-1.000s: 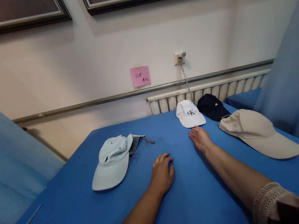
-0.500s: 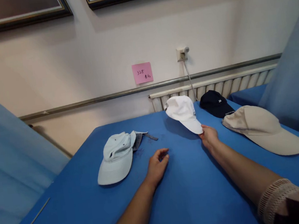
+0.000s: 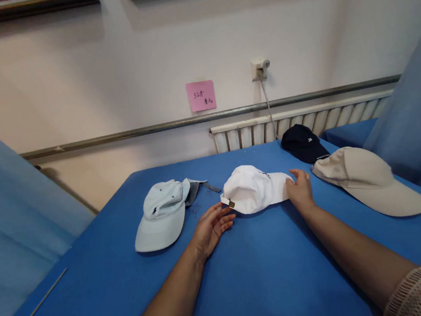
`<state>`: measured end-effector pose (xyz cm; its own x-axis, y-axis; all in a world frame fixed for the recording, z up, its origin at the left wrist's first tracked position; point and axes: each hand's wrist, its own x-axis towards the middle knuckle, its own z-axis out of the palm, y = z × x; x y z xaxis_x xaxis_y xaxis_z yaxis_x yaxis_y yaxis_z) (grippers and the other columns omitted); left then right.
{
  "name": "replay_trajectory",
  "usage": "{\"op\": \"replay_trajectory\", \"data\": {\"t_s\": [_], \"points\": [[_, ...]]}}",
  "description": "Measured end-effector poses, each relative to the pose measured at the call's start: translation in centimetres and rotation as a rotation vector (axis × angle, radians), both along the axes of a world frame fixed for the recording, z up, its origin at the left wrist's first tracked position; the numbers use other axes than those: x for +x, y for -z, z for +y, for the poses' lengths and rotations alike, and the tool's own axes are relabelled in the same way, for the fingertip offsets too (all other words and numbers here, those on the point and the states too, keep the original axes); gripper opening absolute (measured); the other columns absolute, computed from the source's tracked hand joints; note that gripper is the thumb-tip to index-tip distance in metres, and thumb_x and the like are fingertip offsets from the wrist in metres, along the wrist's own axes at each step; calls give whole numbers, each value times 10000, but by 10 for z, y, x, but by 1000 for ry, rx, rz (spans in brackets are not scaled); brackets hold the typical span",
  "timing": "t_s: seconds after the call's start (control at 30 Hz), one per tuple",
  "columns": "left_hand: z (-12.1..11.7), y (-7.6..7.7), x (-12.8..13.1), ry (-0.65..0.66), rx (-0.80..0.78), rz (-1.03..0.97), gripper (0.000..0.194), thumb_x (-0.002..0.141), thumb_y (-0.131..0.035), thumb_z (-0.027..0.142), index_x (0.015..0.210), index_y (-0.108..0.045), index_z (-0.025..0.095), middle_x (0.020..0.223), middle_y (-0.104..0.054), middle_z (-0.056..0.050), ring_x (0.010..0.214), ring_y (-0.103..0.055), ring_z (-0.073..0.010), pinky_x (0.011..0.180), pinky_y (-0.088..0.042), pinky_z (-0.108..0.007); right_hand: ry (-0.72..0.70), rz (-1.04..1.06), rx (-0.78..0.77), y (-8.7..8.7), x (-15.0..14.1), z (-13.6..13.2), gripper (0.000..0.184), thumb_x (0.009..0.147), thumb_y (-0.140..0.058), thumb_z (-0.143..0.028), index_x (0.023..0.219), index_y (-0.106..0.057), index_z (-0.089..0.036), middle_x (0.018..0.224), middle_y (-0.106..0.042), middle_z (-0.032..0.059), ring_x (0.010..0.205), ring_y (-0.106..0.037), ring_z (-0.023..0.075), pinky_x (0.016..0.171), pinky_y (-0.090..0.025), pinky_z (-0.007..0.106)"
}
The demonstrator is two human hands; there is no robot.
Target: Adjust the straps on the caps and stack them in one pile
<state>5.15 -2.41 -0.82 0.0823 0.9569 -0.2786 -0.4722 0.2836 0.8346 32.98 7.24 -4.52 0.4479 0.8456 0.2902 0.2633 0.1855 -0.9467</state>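
One white cap (image 3: pixel 247 190) has its brim pinched between the thumb and fingers of your right hand (image 3: pixel 299 188); your left hand (image 3: pixel 208 230) is loosely spread, fingertips by the back strap (image 3: pixel 226 201), and I cannot tell whether they touch it. The cap sits between your hands over the blue surface (image 3: pixel 270 278), resting or just lifted, hard to say. So the brim grip is done; a firm left hold is not, and the cap is not yet let go. Outward, the pale blue cap (image 3: pixel 163 215) lies left, the beige cap (image 3: pixel 368 175) right, the navy cap (image 3: pixel 299 143) beyond it; neither hand is on these three.
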Motion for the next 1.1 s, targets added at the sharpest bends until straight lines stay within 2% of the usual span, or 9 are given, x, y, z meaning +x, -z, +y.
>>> {"op": "replay_trajectory", "data": {"t_s": [0.07, 0.13, 0.27, 0.4, 0.53, 0.63, 0.77, 0.9, 1.1], "points": [[-1, -2, 1, 2, 8, 36, 327, 791, -694, 145, 1101, -590, 140, 972, -716, -109, 833, -714, -210, 708, -561, -284, -13, -158, 230, -16, -11, -21, 303, 766, -522, -199, 1062, -577, -165, 1340, -495, 155, 1296, -435, 274, 1074, -365, 449], [-1, -3, 2, 21, 11, 67, 329, 773, -712, 138, 1084, -605, 139, 978, -715, -103, 838, -711, -202, 718, -557, -277, -279, -362, 464, -27, -30, -47, 278, 828, -485, -154, 1088, -574, -193, 1242, -566, 122, 1224, -504, 243, 1068, -378, 448], [-2, -2, 1, 81, 47, 107, 276, 764, -731, 176, 1019, -634, 134, 997, -710, -98, 823, -697, -173, 734, -540, -259, -687, -641, 436, -27, -71, -85, 420, 849, -508, -137, 1265, -495, -198, 1260, -575, 120, 1179, -522, 243, 1009, -434, 433], [-6, 2, 4, 162, 113, 192, 254, 788, -704, 261, 993, -622, 137, 1024, -707, -111, 766, -670, -149, 723, -519, -274, -626, -779, 253, -17, -83, -85, 462, 818, -553, -146, 1276, -501, -164, 1227, -594, 138, 1141, -513, 290, 972, -419, 464], [-11, 5, 13, 96, 299, 606, 187, 778, -681, 298, 892, -635, 155, 813, -692, -42, 627, -586, -126, 645, -470, -264, -612, -839, 95, -16, -76, -74, 447, 799, -506, -66, 1221, -564, -203, 997, -662, 83, 938, -574, 254, 870, -432, 395], [-12, 5, 20, 44, 555, 947, 137, 799, -634, 241, 920, -681, 195, 886, -692, -40, 820, -609, -185, 814, -462, -318, -673, -808, 91, -16, -74, -74, 474, 786, -502, -44, 1237, -547, -184, 1033, -656, 91, 959, -576, 246, 881, -427, 369], [-9, 9, 26, 178, 795, 1140, 343, 808, -591, 146, 1127, -652, 257, 1159, -662, -61, 1106, -544, -250, 1006, -371, -396, -724, -754, 113, -10, -75, -74, 454, 783, -486, -30, 1222, -525, -142, 1133, -634, 118, 1045, -568, 250, 923, -431, 365], [-4, 18, 32, 247, 800, 1293, 441, 804, -594, 139, 1225, -601, 271, 1212, -629, -76, 1099, -527, -274, 985, -361, -424, -736, -731, 52, -1, -74, -68, 438, 793, -453, -7, 1206, -524, -132, 1106, -652, 119, 1033, -594, 238, 913, -448, 365], [-3, 21, 37, 206, 720, 1410, 244, 809, -597, 183, 1046, -636, 224, 1029, -636, -71, 938, -533, -251, 862, -391, -392, -754, -638, -5, 5, -73, -65, 379, 840, -454, -46, 1199, -532, -137, 1105, -665, 111, 1030, -621, 218, 914, -461, 359]]}}
